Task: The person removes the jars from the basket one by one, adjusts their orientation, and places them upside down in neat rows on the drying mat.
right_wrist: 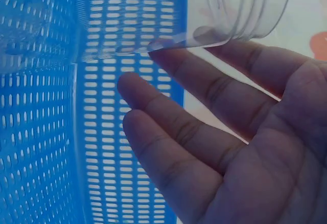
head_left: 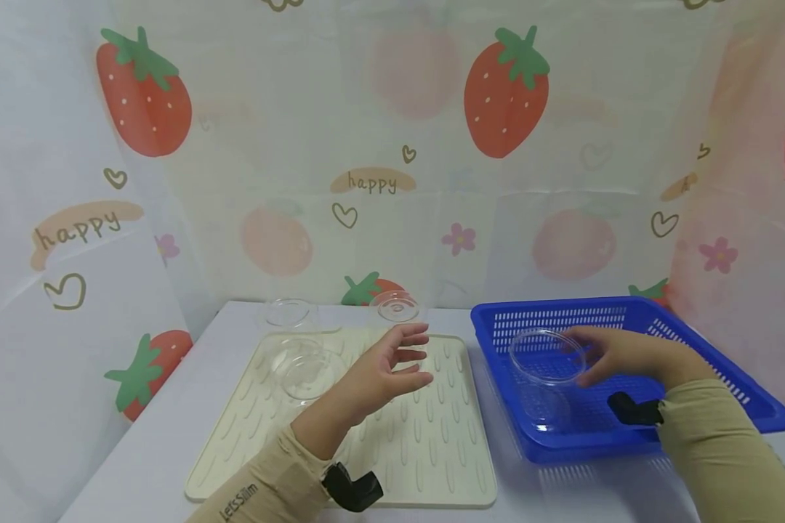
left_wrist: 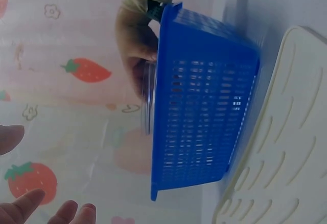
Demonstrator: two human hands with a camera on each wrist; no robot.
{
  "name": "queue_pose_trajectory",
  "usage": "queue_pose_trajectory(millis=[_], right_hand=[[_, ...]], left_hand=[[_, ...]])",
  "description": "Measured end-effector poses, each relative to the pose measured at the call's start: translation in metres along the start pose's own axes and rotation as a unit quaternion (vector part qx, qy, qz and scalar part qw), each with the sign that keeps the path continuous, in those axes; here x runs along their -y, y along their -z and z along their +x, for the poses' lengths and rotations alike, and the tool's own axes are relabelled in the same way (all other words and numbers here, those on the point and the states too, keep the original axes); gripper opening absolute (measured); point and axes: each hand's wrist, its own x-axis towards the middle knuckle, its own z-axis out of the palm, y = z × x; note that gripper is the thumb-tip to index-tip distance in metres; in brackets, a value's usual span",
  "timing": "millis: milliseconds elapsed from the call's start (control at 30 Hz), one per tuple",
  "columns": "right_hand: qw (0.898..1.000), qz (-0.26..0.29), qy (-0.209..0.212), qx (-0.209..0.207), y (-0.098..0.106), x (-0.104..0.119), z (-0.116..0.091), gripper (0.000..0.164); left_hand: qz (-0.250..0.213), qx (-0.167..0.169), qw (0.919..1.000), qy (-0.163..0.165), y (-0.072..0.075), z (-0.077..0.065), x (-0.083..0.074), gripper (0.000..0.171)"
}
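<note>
My right hand (head_left: 628, 354) reaches into the blue basket and holds a clear plastic jar (head_left: 548, 370) by its right side. In the right wrist view, two fingertips overlap the clear wall of the jar (right_wrist: 240, 9), while the other fingers stay off it. The rim of the jar (left_wrist: 148, 98) stands above the basket edge in the left wrist view. My left hand (head_left: 386, 367) hovers over the cream drying mat (head_left: 425, 436), fingers relaxed and holding nothing. Just left of it are clear round containers (head_left: 307, 374) on the mat.
The blue basket (head_left: 523, 447) stands right of the mat on a white table (head_left: 150, 443). Two more clear containers, one at back left (head_left: 288, 314) and one at back centre (head_left: 397, 309), are by the mat's far edge. A strawberry-print curtain (head_left: 379, 247) hangs behind.
</note>
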Motion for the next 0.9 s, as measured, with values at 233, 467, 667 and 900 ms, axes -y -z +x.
queue_pose_trajectory(millis=[233, 467, 667, 900], right_hand=[[1.000, 0.008, 0.027, 0.004, -0.003, 0.001, 0.006, 0.077], [0.997, 0.043, 0.056, 0.025, -0.006, -0.004, 0.012, 0.080], [0.996, 0.062, 0.052, 0.035, -0.009, -0.008, 0.015, 0.084], [0.996, 0.067, 0.036, 0.041, -0.010, -0.008, 0.017, 0.088]], left_hand=[[-0.001, 0.000, 1.0000, 0.002, 0.001, 0.000, 0.002, 0.062], [-0.002, 0.000, 1.0000, 0.003, 0.002, 0.001, 0.005, 0.062], [-0.001, 0.000, 1.0000, 0.000, 0.001, 0.001, 0.006, 0.062], [-0.006, -0.003, 1.0000, 0.006, 0.000, -0.001, 0.005, 0.062]])
